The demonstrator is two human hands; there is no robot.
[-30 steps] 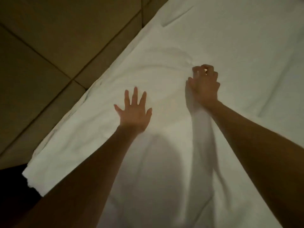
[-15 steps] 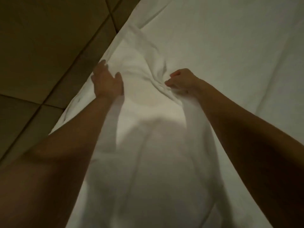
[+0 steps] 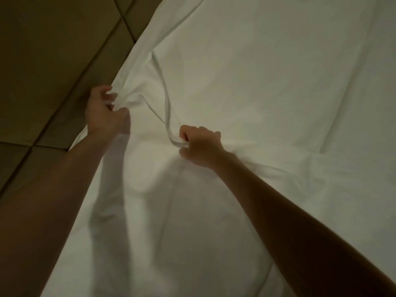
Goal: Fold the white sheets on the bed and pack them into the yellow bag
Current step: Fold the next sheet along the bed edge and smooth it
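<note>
Left hand (image 3: 102, 116) fingers clenching white sheet (image 3: 257, 93) edge, right hand (image 3: 201, 146) gripping fold

White sheet (image 3: 267, 86) (creased) across the bed, tiled floor (image 3: 42, 61) beside

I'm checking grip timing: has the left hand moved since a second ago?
Yes. The left hand has gone from flat on the white sheet out to its edge beside the tiled floor, now pinching the fabric.
</note>
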